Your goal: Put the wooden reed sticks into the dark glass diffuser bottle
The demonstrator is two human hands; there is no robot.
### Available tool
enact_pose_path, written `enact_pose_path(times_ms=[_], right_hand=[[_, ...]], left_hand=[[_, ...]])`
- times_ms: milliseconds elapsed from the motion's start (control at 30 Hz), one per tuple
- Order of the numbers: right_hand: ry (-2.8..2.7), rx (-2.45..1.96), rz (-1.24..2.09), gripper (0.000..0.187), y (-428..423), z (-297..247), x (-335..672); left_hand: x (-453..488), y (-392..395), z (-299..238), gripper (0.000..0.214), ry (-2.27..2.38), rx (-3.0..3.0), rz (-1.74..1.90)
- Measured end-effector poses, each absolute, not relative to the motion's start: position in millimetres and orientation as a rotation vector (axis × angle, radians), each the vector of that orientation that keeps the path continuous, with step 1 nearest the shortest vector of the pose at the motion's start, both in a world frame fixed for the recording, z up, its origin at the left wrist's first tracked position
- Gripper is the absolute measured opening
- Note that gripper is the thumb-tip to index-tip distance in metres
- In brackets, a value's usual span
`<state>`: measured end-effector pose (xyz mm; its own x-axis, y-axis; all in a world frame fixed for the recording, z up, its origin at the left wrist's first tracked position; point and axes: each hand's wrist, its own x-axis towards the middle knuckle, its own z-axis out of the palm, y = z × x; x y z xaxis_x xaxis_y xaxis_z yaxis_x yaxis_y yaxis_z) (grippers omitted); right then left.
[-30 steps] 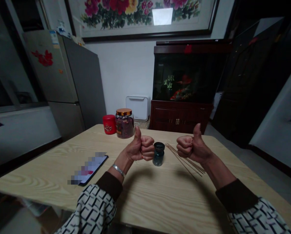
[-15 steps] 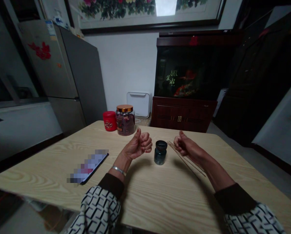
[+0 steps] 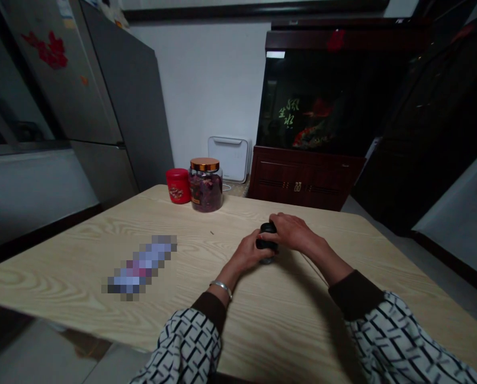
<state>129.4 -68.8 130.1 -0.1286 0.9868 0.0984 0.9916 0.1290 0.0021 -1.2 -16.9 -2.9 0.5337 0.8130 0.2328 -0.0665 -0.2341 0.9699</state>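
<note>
A small dark glass bottle point(image 3: 267, 260) stands upright on the wooden table, mostly covered by my hands. My left hand point(image 3: 248, 253) is wrapped around its left side, with fingers at the neck. From the right, my right hand point(image 3: 292, 231) grips its black upper part, thumb and fingers around it. Whether that black part is a separate cap I cannot tell. Thin brown sticks point(image 3: 316, 269) lie to the right of the bottle, largely hidden beneath my right forearm.
On the left of the table point(image 3: 182, 282) lies a phone point(image 3: 142, 266), blurred out. A red canister point(image 3: 178, 186) and a big jar with a copper lid point(image 3: 205, 186) stand at the back edge. One tiny dark sliver point(image 3: 212, 232) rests mid-table. Beyond are a fridge and a fish tank.
Both hands, earlier raised as fists with thumbs up on either side of the bottle, have come together and closed on it. The view has tipped downward slightly.
</note>
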Motion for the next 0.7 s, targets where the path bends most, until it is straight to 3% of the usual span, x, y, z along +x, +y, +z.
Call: enact_pose_path(times_ms=[200, 333, 400, 600, 633, 700], right_hand=[[-2.403, -1.789, 0.104, 0.042, -62.1, 127.0, 148.0], [-2.522, -1.448, 0.395, 0.086, -64.9, 133.6, 159.1], [-2.455, -1.539, 0.349, 0.093, -67.3, 134.9, 156.3], [-2.375, -1.904, -0.051, 0.045, -68.3, 133.6, 142.1], [-2.423, -1.851, -0.005, 0.042, -67.8, 134.3, 142.9], [-2.523, -1.659, 0.181, 0.057, -67.0, 136.1, 146.1]], left_hand=[[-6.4, -16.8, 0.7, 0.052, 0.713, 1.731, 0.982], [-6.7, -14.3, -2.5, 0.056, 0.686, 1.756, 1.008], [-6.5, -13.8, -3.5, 0.057, 0.670, 1.762, 1.002], [-7.2, -16.1, -3.2, 0.056, 0.691, 1.736, 0.984], [-7.7, -16.2, -2.7, 0.056, 0.695, 1.734, 0.983], [-8.8, -15.9, -1.7, 0.057, 0.690, 1.712, 0.972]])
